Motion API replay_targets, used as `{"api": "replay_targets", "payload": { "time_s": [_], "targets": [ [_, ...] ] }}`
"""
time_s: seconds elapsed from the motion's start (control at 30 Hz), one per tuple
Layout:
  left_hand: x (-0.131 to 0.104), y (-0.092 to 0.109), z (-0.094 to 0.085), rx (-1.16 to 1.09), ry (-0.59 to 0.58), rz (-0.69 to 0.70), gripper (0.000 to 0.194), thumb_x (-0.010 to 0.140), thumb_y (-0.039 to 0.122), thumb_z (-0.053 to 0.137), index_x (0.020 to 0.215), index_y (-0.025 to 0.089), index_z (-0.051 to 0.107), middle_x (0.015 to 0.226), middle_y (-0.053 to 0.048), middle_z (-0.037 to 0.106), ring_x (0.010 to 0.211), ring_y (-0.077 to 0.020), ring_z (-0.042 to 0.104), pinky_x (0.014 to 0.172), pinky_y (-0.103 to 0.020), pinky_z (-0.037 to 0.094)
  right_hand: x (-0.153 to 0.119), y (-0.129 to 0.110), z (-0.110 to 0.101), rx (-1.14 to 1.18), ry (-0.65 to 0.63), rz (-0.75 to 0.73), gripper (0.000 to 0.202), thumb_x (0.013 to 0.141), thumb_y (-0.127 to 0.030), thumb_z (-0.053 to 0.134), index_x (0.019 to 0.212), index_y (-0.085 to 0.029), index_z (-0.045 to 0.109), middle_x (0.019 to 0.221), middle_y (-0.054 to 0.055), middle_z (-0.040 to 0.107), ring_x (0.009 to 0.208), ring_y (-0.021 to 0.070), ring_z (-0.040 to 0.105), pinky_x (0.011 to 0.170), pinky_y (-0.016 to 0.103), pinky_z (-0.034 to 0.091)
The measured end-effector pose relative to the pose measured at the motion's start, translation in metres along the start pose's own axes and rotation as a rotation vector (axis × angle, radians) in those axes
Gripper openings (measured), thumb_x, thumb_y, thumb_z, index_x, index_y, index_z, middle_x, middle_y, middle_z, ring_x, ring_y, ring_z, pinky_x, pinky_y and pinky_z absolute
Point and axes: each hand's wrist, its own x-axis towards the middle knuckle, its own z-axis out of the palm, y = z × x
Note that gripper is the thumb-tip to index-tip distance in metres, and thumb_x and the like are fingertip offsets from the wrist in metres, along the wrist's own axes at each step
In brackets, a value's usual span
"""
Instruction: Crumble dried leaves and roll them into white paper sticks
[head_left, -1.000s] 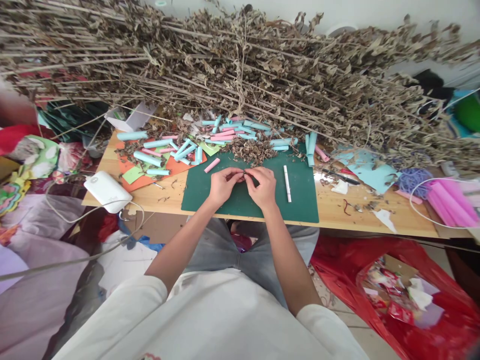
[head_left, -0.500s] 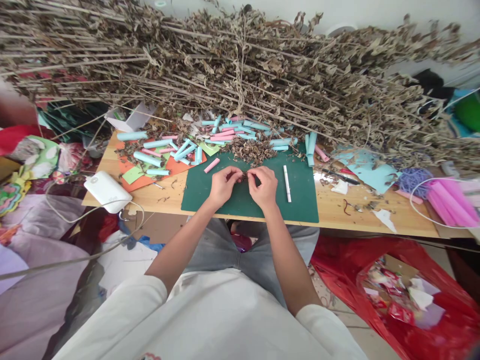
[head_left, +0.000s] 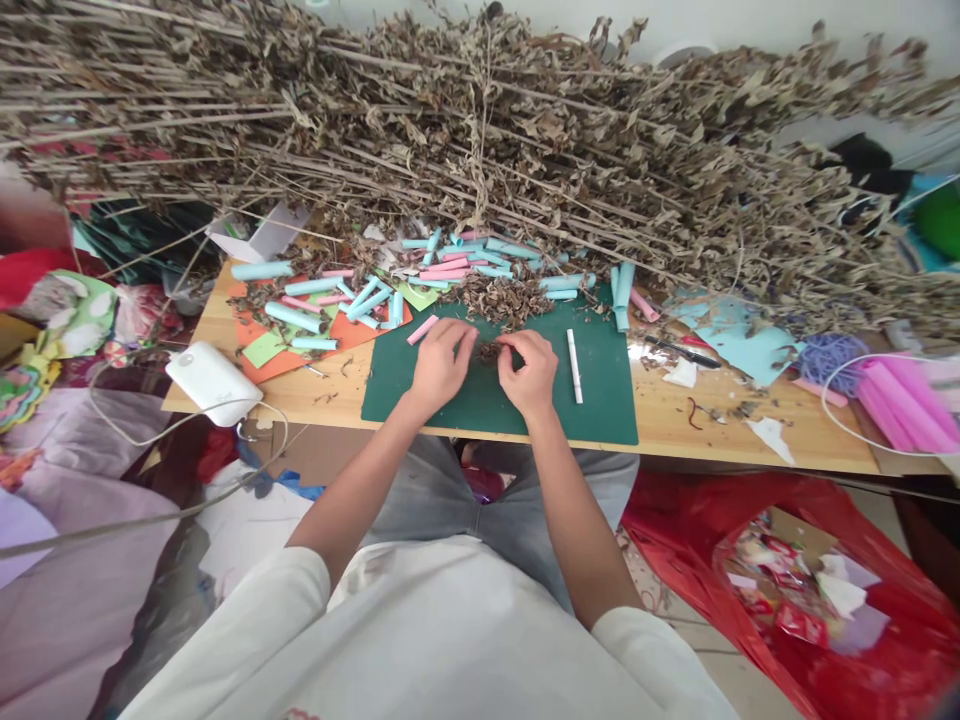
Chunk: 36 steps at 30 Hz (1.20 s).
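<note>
A small clump of crumbled dried leaves (head_left: 489, 351) lies between my hands over the green cutting mat (head_left: 480, 405). My left hand (head_left: 441, 365) is just left of the clump, palm down, its fingers stretched out and holding nothing. On the other side, my right hand (head_left: 529, 368) has thumb and index finger curled together at the clump's right edge, pinching dried leaf. Just beyond both hands sits a larger heap of crumbled leaves (head_left: 504, 303). A pink paper roll (head_left: 422, 329) rests close to my left hand, and a white stick (head_left: 574, 366) lies right of my right hand.
Blue and pink paper rolls (head_left: 367, 297) are scattered behind the mat. Long bundled dried stalks (head_left: 480, 130) span the table's back. A white power bank (head_left: 214, 384) with a cable sits left; a black pen (head_left: 682, 352) lies right. Below hangs a red bag (head_left: 690, 540) of scraps.
My left hand has drawn back left from the clump, and its fingers have straightened out of their pinch. The right hand stays nearly in place at the leaves.
</note>
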Motion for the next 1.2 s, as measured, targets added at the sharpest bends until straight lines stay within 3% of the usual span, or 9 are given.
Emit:
{"api": "replay_targets", "payload": {
  "time_s": [0.1, 0.2, 0.4, 0.53, 0.7, 1.07, 1.2],
  "targets": [
    [0.022, -0.014, -0.013, 0.194, 0.049, -0.037, 0.020, 0.093, 0.028, 0.052, 0.099, 0.019, 0.069, 0.101, -0.012, 0.063, 0.102, -0.0262, 0.056, 0.096, -0.038, 0.042, 0.000, 0.001, 0.001, 0.007, -0.002, -0.014, 0.018, 0.084, -0.013, 0.051, 0.085, -0.021, 0.068, 0.086, 0.004, 0.070, 0.085, 0.0199, 0.065, 0.083, 0.036, 0.047],
    [0.042, -0.025, -0.021, 0.467, -0.022, -0.066, 0.024, 0.091, 0.025, 0.053, 0.107, 0.019, 0.068, 0.113, -0.015, 0.060, 0.111, -0.0309, 0.051, 0.097, -0.043, 0.040, 0.000, -0.001, 0.000, 0.010, -0.003, 0.002, 0.016, 0.086, -0.019, 0.053, 0.086, -0.021, 0.069, 0.084, 0.004, 0.070, 0.082, 0.0191, 0.065, 0.082, 0.035, 0.047],
    [0.059, -0.033, -0.017, 0.656, -0.120, -0.057, 0.020, 0.088, 0.026, 0.056, 0.098, 0.018, 0.072, 0.113, -0.016, 0.057, 0.117, -0.0353, 0.046, 0.095, -0.048, 0.040, 0.001, -0.002, 0.000, -0.001, -0.032, 0.011, 0.018, 0.089, -0.025, 0.052, 0.086, -0.021, 0.069, 0.084, 0.004, 0.070, 0.081, 0.0186, 0.065, 0.081, 0.034, 0.046],
    [0.062, -0.035, -0.012, 0.625, -0.111, -0.017, 0.022, 0.090, 0.022, 0.051, 0.091, 0.017, 0.072, 0.110, -0.017, 0.059, 0.115, -0.0338, 0.047, 0.095, -0.047, 0.040, 0.000, -0.001, 0.000, 0.002, -0.036, 0.012, 0.018, 0.089, -0.025, 0.052, 0.084, -0.021, 0.069, 0.083, 0.004, 0.071, 0.081, 0.0188, 0.065, 0.080, 0.034, 0.046],
    [0.063, -0.037, -0.018, 0.473, 0.035, 0.014, 0.021, 0.091, 0.021, 0.049, 0.093, 0.017, 0.069, 0.108, -0.014, 0.064, 0.110, -0.0290, 0.052, 0.099, -0.044, 0.040, 0.000, -0.001, 0.000, 0.026, -0.035, 0.017, 0.018, 0.089, -0.024, 0.052, 0.083, -0.021, 0.069, 0.083, 0.004, 0.071, 0.081, 0.0189, 0.065, 0.080, 0.035, 0.046],
    [0.078, -0.051, -0.038, 0.178, 0.121, -0.142, 0.014, 0.086, 0.023, 0.057, 0.092, 0.017, 0.069, 0.092, -0.009, 0.071, 0.085, -0.0206, 0.064, 0.086, -0.032, 0.046, 0.000, -0.002, 0.000, 0.034, -0.042, 0.023, 0.017, 0.088, -0.022, 0.053, 0.083, -0.021, 0.069, 0.082, 0.003, 0.071, 0.080, 0.0189, 0.065, 0.079, 0.034, 0.045],
    [0.080, -0.051, -0.041, -0.017, 0.216, -0.210, 0.013, 0.084, 0.026, 0.063, 0.093, 0.018, 0.069, 0.089, -0.007, 0.071, 0.081, -0.0183, 0.065, 0.081, -0.029, 0.048, 0.000, -0.002, 0.000, 0.036, -0.045, 0.034, 0.019, 0.089, -0.022, 0.052, 0.083, -0.021, 0.069, 0.083, 0.004, 0.071, 0.081, 0.0192, 0.065, 0.079, 0.034, 0.045]
  ]
}}
